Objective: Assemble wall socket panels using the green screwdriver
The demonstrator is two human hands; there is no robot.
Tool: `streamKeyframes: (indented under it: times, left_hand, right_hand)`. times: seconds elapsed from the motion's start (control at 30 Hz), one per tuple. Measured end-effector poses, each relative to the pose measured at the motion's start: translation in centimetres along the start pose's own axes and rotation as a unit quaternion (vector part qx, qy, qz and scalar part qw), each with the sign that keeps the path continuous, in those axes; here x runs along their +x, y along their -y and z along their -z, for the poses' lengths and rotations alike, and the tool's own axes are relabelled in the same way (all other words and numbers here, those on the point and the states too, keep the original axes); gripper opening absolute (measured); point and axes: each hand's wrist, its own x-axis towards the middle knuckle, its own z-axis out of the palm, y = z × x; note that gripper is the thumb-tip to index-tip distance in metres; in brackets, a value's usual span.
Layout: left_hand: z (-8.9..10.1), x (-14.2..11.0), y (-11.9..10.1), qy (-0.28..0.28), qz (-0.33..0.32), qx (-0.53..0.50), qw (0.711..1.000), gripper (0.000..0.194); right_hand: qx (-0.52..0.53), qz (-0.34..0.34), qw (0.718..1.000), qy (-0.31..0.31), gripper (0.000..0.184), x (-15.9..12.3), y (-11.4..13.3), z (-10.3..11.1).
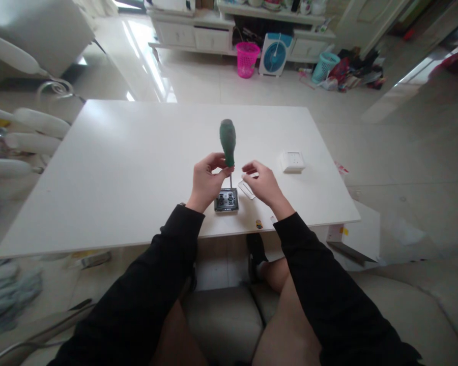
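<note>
A screwdriver (228, 141) with a green handle stands upright, its shaft pointing down at the far edge of a black socket module (226, 200). My left hand (208, 180) is closed around the lower end of the handle, thumb and fingers pinching it. Just right of the shaft, my right hand (265, 184) is raised with thumb and fingers curved but apart, and nothing shows between them. Partly under those fingers lies a thin white frame (246, 190) on the table. Whether the screwdriver's tip touches a screw cannot be made out.
The white table (137, 162) carries a white wall socket (292, 161) at the right and a small sticker (258, 223) at the near edge. Beyond the table stand a pink basket (247, 58) and a blue fan (275, 55). White chairs (41, 122) are at the left.
</note>
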Motion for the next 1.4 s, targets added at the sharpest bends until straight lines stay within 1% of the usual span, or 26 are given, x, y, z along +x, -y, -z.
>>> streamKeyframes:
  times: [0.03,0.1,0.2,0.3,0.47,0.7,0.87,1.03,1.13,1.3,1.4]
  left_hand:
    - [0.2,0.2,0.0,-0.006,-0.005,-0.006,1.0,0.028]
    - [0.4,0.4,-0.1,-0.015,-0.011,-0.017,1.0,0.028]
    - [0.6,0.6,-0.2,-0.023,-0.017,-0.031,0.999,0.028]
    - [0.8,0.6,-0.3,-0.026,-0.015,-0.033,0.999,0.029]
    - [1.4,0.7,-0.3,-0.027,-0.005,-0.023,0.999,0.029]
    - [2.1,1.0,-0.2,-0.033,-0.003,-0.04,0.999,0.028]
    - [2.1,1.0,-0.1,-0.028,0.012,-0.034,0.999,0.029]
    - [2.2,1.1,0.2,-0.024,0.009,-0.035,0.999,0.03]
    - [2.2,1.2,0.4,-0.017,-0.001,-0.04,0.999,0.028]
    - [2.1,1.3,0.7,-0.014,-0.036,-0.041,0.998,0.027]
    - [2.2,1.3,0.7,-0.013,-0.039,-0.047,0.998,0.027]
  right_hand:
    - [-0.027,-0.014,0.999,0.035,0.016,-0.2,-0.6,-0.3]
    - [-0.048,-0.028,0.994,0.091,0.026,-0.5,-1.4,-1.2]
    - [-0.039,-0.028,0.99,0.13,0.029,-0.7,-2.1,-2.8]
    - [-0.025,-0.021,0.991,0.128,0.026,-0.7,-2.4,-3.8]
    - [0.003,-0.037,0.992,0.12,0.015,-0.8,-2.6,-4.5]
    - [0.017,-0.007,0.995,0.094,0.017,-0.9,-2.5,-5.3]
    - [-0.005,0.011,0.995,0.101,0.019,-1.1,-2.0,-5.3]
    - [-0.03,0.017,0.995,0.099,0.022,-1.1,-1.6,-5.0]
    - [-0.033,0.019,0.995,0.097,0.021,-1.0,-1.6,-5.0]
    - [-0.037,0.02,0.995,0.096,0.018,-1.0,-1.7,-5.1]
    - [-0.027,0.019,0.995,0.099,0.016,-1.0,-1.8,-5.0]
